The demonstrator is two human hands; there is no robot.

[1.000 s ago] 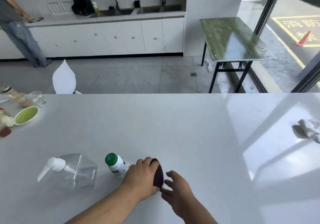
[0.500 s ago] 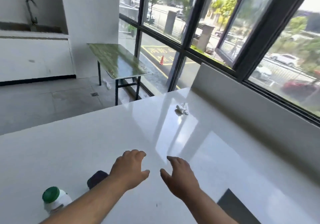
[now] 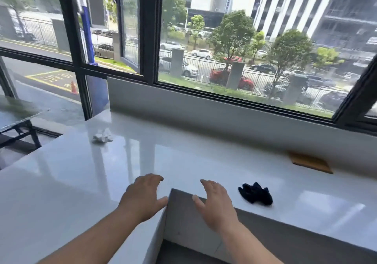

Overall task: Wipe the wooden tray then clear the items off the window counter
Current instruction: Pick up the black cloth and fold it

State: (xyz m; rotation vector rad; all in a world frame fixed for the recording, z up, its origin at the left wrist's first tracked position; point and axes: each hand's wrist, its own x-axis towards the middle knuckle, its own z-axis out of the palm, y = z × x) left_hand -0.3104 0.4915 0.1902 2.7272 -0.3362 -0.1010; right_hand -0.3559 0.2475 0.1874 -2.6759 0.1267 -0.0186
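Observation:
A flat wooden tray (image 3: pixel 310 162) lies on the white window counter (image 3: pixel 183 153) at the far right, close to the wall under the window. A crumpled dark cloth (image 3: pixel 256 196) lies on the counter just right of my right hand (image 3: pixel 216 203). A crumpled white tissue (image 3: pixel 102 137) sits at the counter's far left. My left hand (image 3: pixel 142 197) hovers over the counter near its inner corner, fingers spread, holding nothing. My right hand is likewise empty with its fingers apart, over the counter's front edge.
The counter is L-shaped, with a grey inner corner (image 3: pixel 183 212) dropping to the floor between my arms. A big dark-framed window (image 3: pixel 151 39) runs behind the counter. A black-legged side table (image 3: pixel 18 120) stands at the left.
My view has swung right from the island to the window counter. My left hand let go of the dark item beside the green-capped bottle; both hands now hover empty. The tray and dark cloth came into view.

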